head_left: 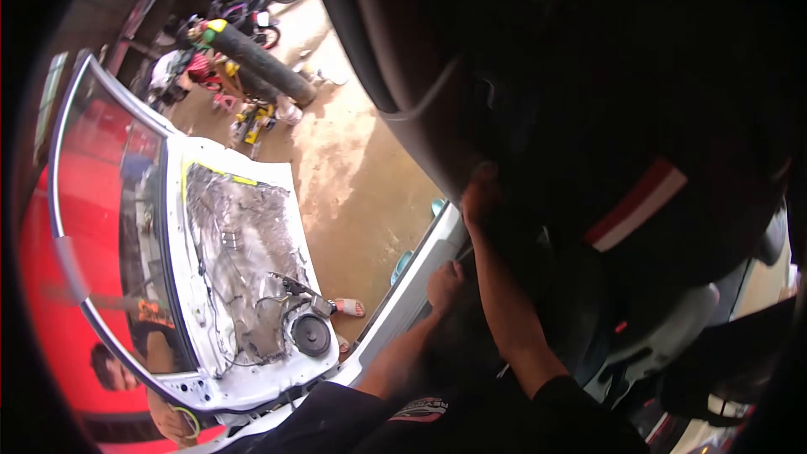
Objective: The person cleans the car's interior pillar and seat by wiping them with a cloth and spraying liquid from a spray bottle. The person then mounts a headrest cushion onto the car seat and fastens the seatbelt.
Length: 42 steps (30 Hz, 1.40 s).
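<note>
My left hand (445, 286) is closed in a fist beside the white door sill (424, 269) of a car, at the edge of the dark interior. Further up, my right hand (481, 193) reaches into the shadow under the dark trim (429, 92); its fingers are curled, and what they hold, if anything, is lost in the dark. A red and white strip (636, 204) shows to the right of that hand. The forearms lie close together.
An opened white car door (244, 269) with its inner panel off and a round speaker (311, 334) stands at left. Another person's foot (349, 308) and hand (172, 420) show near it. Gas cylinders (265, 63) and a motorcycle (252, 0) are beyond; a red vehicle (84, 286) is behind.
</note>
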### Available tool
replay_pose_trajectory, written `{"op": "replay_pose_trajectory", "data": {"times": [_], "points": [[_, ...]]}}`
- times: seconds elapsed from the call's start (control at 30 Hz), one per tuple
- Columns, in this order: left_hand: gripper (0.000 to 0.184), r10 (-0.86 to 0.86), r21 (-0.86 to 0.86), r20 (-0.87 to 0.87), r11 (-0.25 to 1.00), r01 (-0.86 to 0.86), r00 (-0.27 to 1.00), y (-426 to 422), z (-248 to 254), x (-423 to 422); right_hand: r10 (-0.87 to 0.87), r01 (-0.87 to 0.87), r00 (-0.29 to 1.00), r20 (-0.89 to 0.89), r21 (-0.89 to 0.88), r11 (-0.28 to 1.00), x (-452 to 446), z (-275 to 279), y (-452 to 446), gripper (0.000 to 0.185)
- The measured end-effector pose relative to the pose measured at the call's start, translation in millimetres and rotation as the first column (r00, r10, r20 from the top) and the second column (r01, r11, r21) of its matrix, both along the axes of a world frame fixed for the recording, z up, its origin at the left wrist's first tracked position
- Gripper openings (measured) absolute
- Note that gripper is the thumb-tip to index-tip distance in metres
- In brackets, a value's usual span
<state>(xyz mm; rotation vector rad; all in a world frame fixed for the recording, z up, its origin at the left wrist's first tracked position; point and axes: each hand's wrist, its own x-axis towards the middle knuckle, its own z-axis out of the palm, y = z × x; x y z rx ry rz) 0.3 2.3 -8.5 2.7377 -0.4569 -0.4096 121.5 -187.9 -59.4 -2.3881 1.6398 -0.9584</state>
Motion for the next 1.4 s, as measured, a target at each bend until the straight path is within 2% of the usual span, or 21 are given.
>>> {"op": "replay_pose_trajectory", "data": {"times": [0.1,0.2,0.23,0.3,0.4,0.43,0.47,0.5,0.6,0.67,0.73,0.8,0.9,1.0,1.1,1.2,1.3,1.4], "points": [[0.042,-0.011,0.011,-0.027,1.000,0.012,1.000,-0.6,0.3,0.6,0.025,-0.079,0.988,0.149,0.370,0.926,-22.2,69.5,-4.4,0.024],[0.041,-0.015,-0.025,-0.019,1.000,0.014,1.000,2.0,-2.3,1.2,0.173,-0.198,0.905,0.388,0.025,0.980,-27.4,49.9,-11.6,0.029],[0.041,-0.013,-0.038,-0.006,0.999,0.013,1.000,0.7,0.4,0.5,0.103,-0.218,0.878,0.467,0.200,0.955,-28.9,81.9,-12.2,0.030],[0.041,0.007,-0.040,-0.009,0.999,-0.007,1.000,-1.1,3.9,0.1,-0.067,-0.288,0.830,0.554,0.528,0.799,-42.5,136.9,-8.1,0.033],[0.041,0.008,-0.057,-0.020,0.998,-0.010,1.000,-1.1,4.0,0.5,-0.136,-0.443,0.580,0.803,0.451,0.775,-41.5,136.1,-1.9,0.036],[0.041,0.010,-0.066,-0.019,0.998,-0.011,1.000,-1.9,7.3,-1.4,0.050,-0.393,0.615,0.787,0.251,0.884,-41.1,119.6,-6.1,0.038],[0.041,0.009,-0.077,-0.016,0.997,-0.010,1.000,-3.7,12.9,-1.7,0.224,-0.349,0.652,0.724,0.024,0.937,-36.0,90.3,-16.7,0.039],[0.041,0.009,-0.085,-0.015,0.996,-0.010,1.000,-2.7,16.3,-3.3,0.373,-0.312,0.692,0.618,-0.209,0.927,-33.6,68.2,-22.7,0.040],[0.040,-0.003,-0.112,0.018,0.994,0.005,1.000,-2.4,18.0,-3.0,0.485,-0.419,0.608,0.628,-0.265,0.868,-32.0,43.6,-32.0,0.038],[0.040,0.027,-0.065,-0.029,0.998,-0.029,0.999,-4.6,25.6,-4.2,0.551,-0.486,0.552,0.625,-0.295,0.822,-37.1,30.3,-37.9,0.038],[0.040,0.042,-0.057,-0.045,0.997,-0.045,0.998,-5.6,26.4,-5.9,0.494,-0.498,0.538,0.683,-0.215,0.840,-39.1,48.2,-36.3,0.038],[0.039,0.045,-0.088,-0.022,0.995,-0.047,0.999,-4.3,19.8,-4.6,0.298,-0.453,0.557,0.775,-0.017,0.891,-35.1,78.0,-26.9,0.036],[0.037,0.046,-0.105,-0.011,0.993,-0.047,0.999,-2.7,20.2,-4.6,0.077,-0.515,0.512,0.856,0.234,0.825,-36.6,90.8,-25.9,0.033],[0.038,0.052,-0.073,-0.014,0.996,-0.053,0.999,-5.3,23.1,-6.0,0.185,-0.462,0.545,0.818,0.109,0.880,-37.5,88.3,-29.4,0.033],[0.036,0.052,-0.095,0.002,0.994,-0.051,0.999,-3.8,20.4,-6.4,0.316,-0.290,0.852,0.418,-0.128,0.949,-35.4,62.0,-36.1,0.034],[0.035,0.052,-0.130,0.032,0.990,-0.048,0.998,-1.8,12.8,-5.9,0.261,-0.342,0.791,0.553,0.046,0.939,-35.7,50.0,-33.4,0.038],[0.035,0.037,-0.143,0.031,0.989,-0.033,0.999,-0.8,11.4,-5.0,0.055,-0.414,0.625,0.779,0.271,0.869,-39.1,92.4,-19.6,0.041],[0.035,0.037,-0.115,-0.005,0.993,-0.037,0.999,-2.6,18.8,-4.5,0.080,-0.315,0.777,0.624,0.277,0.908,-38.5,93.0,-20.7,0.043]]}}
